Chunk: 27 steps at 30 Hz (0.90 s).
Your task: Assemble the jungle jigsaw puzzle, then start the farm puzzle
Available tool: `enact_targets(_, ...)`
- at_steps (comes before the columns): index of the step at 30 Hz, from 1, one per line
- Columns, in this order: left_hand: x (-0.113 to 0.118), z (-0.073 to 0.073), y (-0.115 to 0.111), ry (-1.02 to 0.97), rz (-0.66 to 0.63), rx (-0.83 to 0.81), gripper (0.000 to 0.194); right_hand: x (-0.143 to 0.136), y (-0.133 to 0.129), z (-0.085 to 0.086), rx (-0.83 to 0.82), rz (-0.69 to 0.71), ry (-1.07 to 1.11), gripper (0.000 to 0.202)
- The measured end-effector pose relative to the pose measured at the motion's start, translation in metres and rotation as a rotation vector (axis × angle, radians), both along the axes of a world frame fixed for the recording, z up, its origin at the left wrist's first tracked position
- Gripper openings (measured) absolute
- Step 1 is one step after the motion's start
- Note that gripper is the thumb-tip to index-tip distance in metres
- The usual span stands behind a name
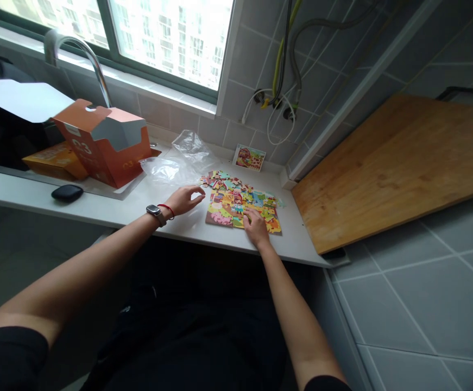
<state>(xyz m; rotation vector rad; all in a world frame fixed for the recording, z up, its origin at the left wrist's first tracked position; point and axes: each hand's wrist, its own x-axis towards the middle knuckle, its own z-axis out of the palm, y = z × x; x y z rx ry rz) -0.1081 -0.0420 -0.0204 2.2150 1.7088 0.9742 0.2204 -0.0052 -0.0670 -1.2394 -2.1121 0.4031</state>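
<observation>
A colourful jigsaw puzzle (222, 209), largely joined, lies flat on the white countertop. Loose puzzle pieces (220, 178) are heaped along its back edge. My right hand (257, 229) rests at the puzzle's front right part, its fingers curled down onto a puzzle piece; the piece is mostly hidden under the fingertips. Left of the puzzle, my left hand (183, 200) hovers over the counter with thumb and fingers apart and nothing between them. A small picture card (249, 158) with a farm-like scene leans against the wall behind the pieces.
Crumpled clear plastic bags (179, 163) lie behind my left hand. An opened orange box (106, 146) stands farther left, near a black mouse-shaped object (67, 193) and a faucet (92, 57). A wooden board (395, 168) leans at the right. The counter's front edge (171, 233) is close.
</observation>
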Motion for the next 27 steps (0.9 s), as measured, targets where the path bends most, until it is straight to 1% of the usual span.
enact_targets(3, 0.000, 0.007, 0.027, 0.021, -0.030, -0.016, 0.033, 0.003, 0.000, 0.002, -0.012, -0.005, 0.038, 0.030)
enact_targets(5, 0.004, 0.010, 0.050, 0.049, -0.064, -0.035, 0.034, 0.004, 0.000, 0.003, -0.008, 0.005, 0.112, 0.029)
enact_targets(7, 0.012, 0.010, 0.076, 0.089, -0.103, -0.060, 0.039, 0.004, -0.001, 0.005, -0.006, 0.012, 0.162, 0.028)
enact_targets(11, 0.032, 0.005, 0.129, 0.176, -0.156, -0.100, 0.050, 0.004, -0.003, 0.008, -0.041, 0.001, 0.162, 0.027)
enact_targets(14, 0.045, -0.003, 0.154, 0.227, -0.183, -0.117, 0.052, 0.004, -0.004, 0.009, -0.054, -0.009, 0.161, 0.025)
enact_targets(17, 0.051, -0.011, 0.162, 0.269, -0.210, -0.117, 0.055, 0.003, -0.004, 0.011, -0.069, -0.019, 0.163, 0.024)
enact_targets(20, 0.050, -0.018, 0.162, 0.261, -0.232, -0.074, 0.049, 0.002, -0.004, 0.014, -0.083, -0.028, 0.158, 0.024)
enact_targets(24, 0.046, -0.023, 0.160, 0.159, -0.235, 0.012, 0.040, 0.001, -0.003, 0.015, -0.082, -0.040, 0.166, 0.023)
enact_targets(27, 0.043, -0.025, 0.159, 0.040, -0.188, 0.039, 0.028, 0.002, -0.002, 0.015, -0.092, -0.034, 0.181, 0.023)
